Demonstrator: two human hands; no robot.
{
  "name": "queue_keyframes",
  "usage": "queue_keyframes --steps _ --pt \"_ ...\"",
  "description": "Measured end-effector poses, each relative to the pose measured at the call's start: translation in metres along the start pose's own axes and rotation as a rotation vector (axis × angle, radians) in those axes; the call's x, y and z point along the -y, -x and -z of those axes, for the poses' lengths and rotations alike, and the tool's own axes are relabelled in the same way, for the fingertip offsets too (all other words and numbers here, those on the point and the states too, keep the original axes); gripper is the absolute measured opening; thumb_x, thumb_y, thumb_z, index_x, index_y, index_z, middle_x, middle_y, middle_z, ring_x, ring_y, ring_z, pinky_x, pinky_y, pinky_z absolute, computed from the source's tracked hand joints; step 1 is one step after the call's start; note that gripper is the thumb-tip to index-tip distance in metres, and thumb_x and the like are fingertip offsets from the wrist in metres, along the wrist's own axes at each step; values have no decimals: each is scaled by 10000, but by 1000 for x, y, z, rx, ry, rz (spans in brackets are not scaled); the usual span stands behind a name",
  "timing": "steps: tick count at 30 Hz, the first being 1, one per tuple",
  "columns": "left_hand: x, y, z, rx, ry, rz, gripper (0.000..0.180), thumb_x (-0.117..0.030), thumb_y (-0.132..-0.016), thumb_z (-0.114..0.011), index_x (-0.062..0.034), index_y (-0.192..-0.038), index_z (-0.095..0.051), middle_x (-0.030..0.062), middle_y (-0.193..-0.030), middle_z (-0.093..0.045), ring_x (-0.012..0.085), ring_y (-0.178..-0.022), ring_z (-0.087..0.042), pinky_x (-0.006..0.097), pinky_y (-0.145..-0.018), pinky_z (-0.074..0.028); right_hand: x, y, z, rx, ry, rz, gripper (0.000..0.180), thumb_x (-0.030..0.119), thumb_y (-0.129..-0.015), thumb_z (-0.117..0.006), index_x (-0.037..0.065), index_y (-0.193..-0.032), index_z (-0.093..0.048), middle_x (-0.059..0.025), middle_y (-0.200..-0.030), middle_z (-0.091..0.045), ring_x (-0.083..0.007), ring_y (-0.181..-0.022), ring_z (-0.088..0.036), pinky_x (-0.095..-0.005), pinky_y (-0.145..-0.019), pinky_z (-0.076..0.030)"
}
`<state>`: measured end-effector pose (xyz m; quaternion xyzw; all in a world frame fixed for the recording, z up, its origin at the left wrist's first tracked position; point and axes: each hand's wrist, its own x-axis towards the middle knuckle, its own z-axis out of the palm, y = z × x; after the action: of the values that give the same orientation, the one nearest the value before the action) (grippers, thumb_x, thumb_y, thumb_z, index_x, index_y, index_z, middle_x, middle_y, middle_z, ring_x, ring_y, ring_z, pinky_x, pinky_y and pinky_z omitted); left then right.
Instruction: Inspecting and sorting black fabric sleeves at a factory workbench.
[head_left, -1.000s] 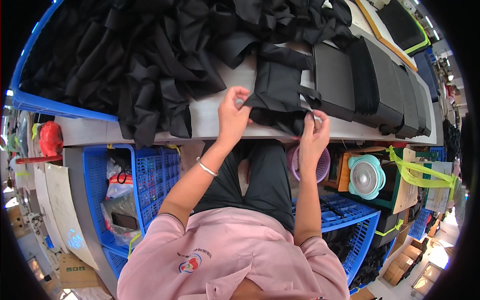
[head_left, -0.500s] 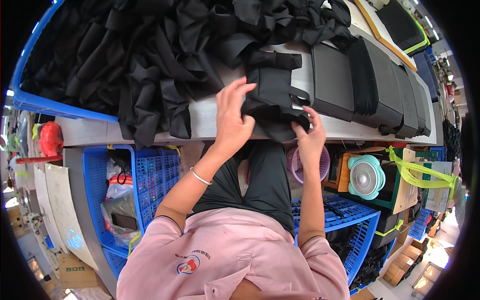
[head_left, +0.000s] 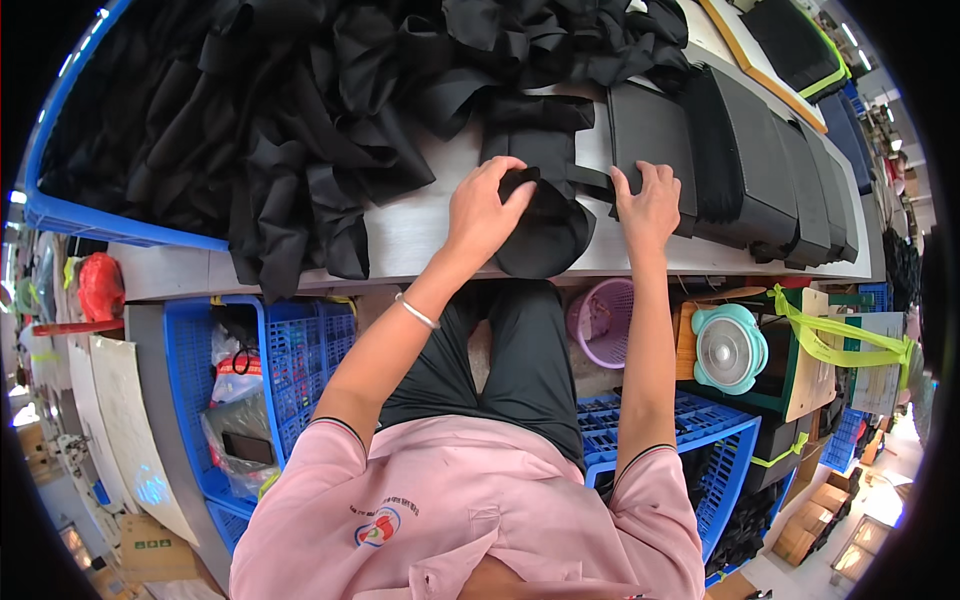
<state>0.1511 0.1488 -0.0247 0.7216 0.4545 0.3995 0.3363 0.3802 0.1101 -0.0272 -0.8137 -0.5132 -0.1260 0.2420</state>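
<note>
A black fabric piece (head_left: 548, 235) lies at the near edge of the table in front of me, its lower part rounded and bulging open. My left hand (head_left: 485, 212) pinches its upper left side between thumb and fingers. From its right side a narrow black strap (head_left: 590, 178) runs to my right hand (head_left: 648, 205), whose thumb and fingers close at the strap's end. That hand is over the nearest stack of flat black panels (head_left: 655, 130). Beyond my left hand, more black fabric (head_left: 530, 110) lies folded on the tabletop.
Loose black fabric pieces (head_left: 290, 110) heap over the table's left and far side, beside a blue crate rim (head_left: 130, 225). More black stacks (head_left: 745, 160) stand at right. Below are blue crates (head_left: 310, 350), a pink basket (head_left: 605, 325) and a turquoise fan (head_left: 730, 350).
My right hand has moved right and up, drawing the strap out sideways. My left hand has shifted slightly down and right, and the piece's rounded lower part has opened out.
</note>
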Motion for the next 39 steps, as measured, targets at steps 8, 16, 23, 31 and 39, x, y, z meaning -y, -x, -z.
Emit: queue_keyframes --steps 8,16,23,31,39 --pt "-53 50 19 -196 9 -314 470 -166 -762 -792 -55 -1190 -633 127 -1293 -599 346 -1278 -491 435 -1076 -381 -12 -16 4 -15 -70 8 258 276 -833 -704 26 -896 -713 -162 -966 -651 -359 -892 -646 -440 -775 -525" --pt "-76 105 16 30 308 -209 364 -118 -812 -762 -38 -1147 -642 105 -1210 -635 264 -1098 -608 351 -954 -486 -14 -31 2 110 41 83 248 262 -833 -674 16 -854 -700 -151 -950 -655 -344 -887 -663 -446 -745 -538" --pt "-62 121 4 550 982 232 589 -381 -1012 -552 -16 -1456 -421 125 -1397 -509 200 -1293 -488 354 -1073 -411 11 27 74 -174 303 165 138 144 -845 -618 29 -771 -598 -117 -913 -631 -291 -833 -660 -390 -640 -544" --pt "-38 162 -58 840 1550 752 763 -696 -910 -474 -161 -1451 -423 -14 -1358 -484 135 -1292 -436 336 -1112 -350 26 195 155 281 -345 227 114 29 -865 -569 -56 -940 -573 -244 -1283 -596 -425 -1111 -600 -417 -962 -483" --pt "-6 228 -70 968 1784 888 869 -664 -799 -652 -105 -1429 -435 144 -1394 -517 338 -1321 -489 482 -1115 -409 5 257 185 806 -1022 -300 109 47 -919 -544 -36 -848 -552 -153 -1267 -629 -117 -819 -537 -257 -736 -439"
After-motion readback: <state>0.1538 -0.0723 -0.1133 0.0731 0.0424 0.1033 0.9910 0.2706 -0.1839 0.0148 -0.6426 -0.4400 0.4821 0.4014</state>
